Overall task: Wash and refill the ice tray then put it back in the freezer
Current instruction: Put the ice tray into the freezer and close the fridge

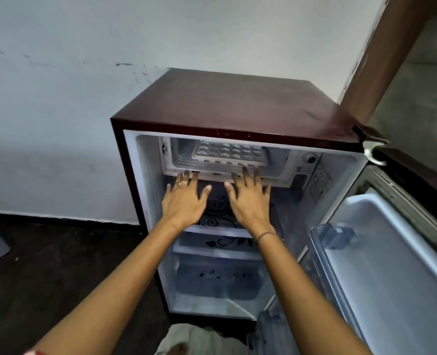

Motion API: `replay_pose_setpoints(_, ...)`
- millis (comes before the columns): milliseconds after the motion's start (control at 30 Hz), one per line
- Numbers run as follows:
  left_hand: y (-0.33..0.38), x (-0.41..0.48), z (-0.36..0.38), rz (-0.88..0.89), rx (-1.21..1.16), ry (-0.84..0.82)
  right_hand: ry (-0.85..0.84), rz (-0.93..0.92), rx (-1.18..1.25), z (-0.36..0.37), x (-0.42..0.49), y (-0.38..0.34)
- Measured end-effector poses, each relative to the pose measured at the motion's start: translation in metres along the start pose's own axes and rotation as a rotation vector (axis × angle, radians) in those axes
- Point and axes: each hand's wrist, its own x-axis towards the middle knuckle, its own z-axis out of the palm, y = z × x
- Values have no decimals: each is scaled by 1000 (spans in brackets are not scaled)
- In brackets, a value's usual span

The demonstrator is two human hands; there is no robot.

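A clear ice tray with several cells lies inside the freezer compartment at the top of a small maroon fridge. The freezer's flap looks open, and the tray sits near the compartment's front. My left hand and my right hand reach side by side toward the freezer's lower front edge. Their fingers are straight and spread, with the fingertips at that edge, just below the tray. Neither hand holds anything.
The fridge door stands open to the right, with a door shelf on it. Glass shelves with a floral print and a crisper lie below my hands. A white wall stands behind; the floor is dark.
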Motion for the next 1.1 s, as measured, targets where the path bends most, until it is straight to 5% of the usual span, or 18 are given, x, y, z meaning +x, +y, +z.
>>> replay_pose_setpoints(567, 18, -208, -56, -80, -246, 55, 56, -35, 100, -88, -205, -34)
replay_pose_setpoints(833, 48, -335, -72, -140, -295, -121, -5, 0, 78, -152, -327, -21)
replay_pose_setpoints(1100, 130, -407, -74, 17, -375, -159, 145, -48, -15, -241, -414, 4)
